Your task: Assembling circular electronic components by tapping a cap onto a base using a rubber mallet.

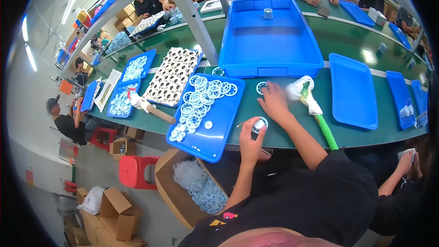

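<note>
My left hand (pixel 249 144) is closed at the near edge of the green bench, with its fingers on a round white part (pixel 260 124) that has a dark-slotted rim. A thin orange-brown piece (pixel 242 122) sticks out beside those fingers. Farther forward, my right hand (pixel 275 102) reaches over the bench with its fingers stretched out. Its fingertips are beside a flat slotted white ring (pixel 261 87); whether they touch it I cannot tell. To the left, a blue tray (pixel 218 132) carries a heap of similar rings (pixel 201 95) and several small white discs (pixel 178 132).
A mallet with a green handle (pixel 325 131) and wrapped head lies right of my right hand; another wooden-handled mallet (pixel 160 113) lies left. A large blue bin (pixel 272 71) stands ahead. A blue tray (pixel 354 96) is at right. An open carton (pixel 171 174) of rings stands below.
</note>
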Demonstrator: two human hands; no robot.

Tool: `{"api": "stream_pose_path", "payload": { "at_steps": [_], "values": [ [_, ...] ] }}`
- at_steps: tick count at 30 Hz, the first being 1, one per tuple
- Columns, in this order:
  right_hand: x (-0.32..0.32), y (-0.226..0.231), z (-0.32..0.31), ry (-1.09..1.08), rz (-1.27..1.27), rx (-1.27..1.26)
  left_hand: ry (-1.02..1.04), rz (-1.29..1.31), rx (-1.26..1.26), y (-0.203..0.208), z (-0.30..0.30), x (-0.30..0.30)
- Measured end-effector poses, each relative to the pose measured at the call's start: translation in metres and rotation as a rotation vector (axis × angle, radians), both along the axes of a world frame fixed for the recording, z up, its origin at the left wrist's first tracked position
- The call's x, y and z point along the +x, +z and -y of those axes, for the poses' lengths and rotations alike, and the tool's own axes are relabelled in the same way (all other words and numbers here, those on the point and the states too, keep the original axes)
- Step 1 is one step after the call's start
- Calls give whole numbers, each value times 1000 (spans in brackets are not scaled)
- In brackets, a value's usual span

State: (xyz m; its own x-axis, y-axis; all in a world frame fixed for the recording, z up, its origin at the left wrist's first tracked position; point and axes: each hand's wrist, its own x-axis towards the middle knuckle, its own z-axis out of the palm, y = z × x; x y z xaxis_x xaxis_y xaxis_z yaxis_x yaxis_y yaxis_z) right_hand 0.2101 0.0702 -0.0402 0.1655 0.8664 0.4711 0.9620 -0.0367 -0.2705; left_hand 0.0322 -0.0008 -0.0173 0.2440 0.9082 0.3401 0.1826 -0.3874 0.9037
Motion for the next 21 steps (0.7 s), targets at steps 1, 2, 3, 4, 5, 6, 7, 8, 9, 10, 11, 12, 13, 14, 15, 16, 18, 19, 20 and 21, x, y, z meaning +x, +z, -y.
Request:
{"api": "stream_pose_path", "payload": {
  "at_steps": [1, 2, 3, 4, 5, 6, 7, 8, 9, 10, 11, 12, 13, 14, 15, 16, 18, 19, 20, 21],
  "values": [
    [-1, -2, 6, 17, -139, 16, 2, -3, -5, 0, 0, -1],
    [-1, -6, 16, 23, -212, 70, 3, -13, 10, -1, 0, -2],
    [-3, -4, 26, 30, -284, 122, 6, -20, 23, 0, 0, -3],
    [-2, 0, 34, 22, -283, 126, 23, 3, -3, 1, 1, -2],
    [1, 2, 38, 54, -329, 115, 25, -7, 42, -3, -3, -2],
    [3, 3, 41, 85, -380, 95, 28, -20, 78, -7, -7, -4],
    [5, 0, 42, 86, -392, 113, 30, -20, 68, -10, -9, -3],
    [5, -3, 44, 74, -403, 126, 11, -11, 69, -12, -11, -1],
    [5, -1, 44, 50, -382, 131, -12, -8, 65, -11, -13, 1],
    [5, 1, 41, 38, -368, 136, 20, -37, 76, -6, -12, 3],
    [8, -2, 37, 15, -339, 186, 27, -38, 50, -7, -11, 8],
    [-1, 5, 31, -29, -303, 206, 47, -68, 44, -6, -10, 5],
    [-5, 9, 26, -25, -232, 205, 97, -141, 78, -5, -8, 3],
    [-2, 8, 26, -22, -213, 188, 133, -201, 123, -4, -9, 5],
    [0, 6, 27, -16, -199, 175, 170, -200, 130, -6, -6, 9],
    [3, 3, 28, -13, -178, 187, 207, -197, 142, -5, -4, 14],
    [5, 3, 31, 15, -248, 209, 172, -161, 53, -4, -2, 19],
    [5, 7, 39, 32, -353, 203, 154, -157, 26, -4, -2, 19],
    [6, 14, 44, 57, -503, 202, 113, -93, 1, -3, -4, 19],
    [10, 23, 53, 76, -647, 198, 54, -66, -28, -3, -8, 22]
  ]
}}
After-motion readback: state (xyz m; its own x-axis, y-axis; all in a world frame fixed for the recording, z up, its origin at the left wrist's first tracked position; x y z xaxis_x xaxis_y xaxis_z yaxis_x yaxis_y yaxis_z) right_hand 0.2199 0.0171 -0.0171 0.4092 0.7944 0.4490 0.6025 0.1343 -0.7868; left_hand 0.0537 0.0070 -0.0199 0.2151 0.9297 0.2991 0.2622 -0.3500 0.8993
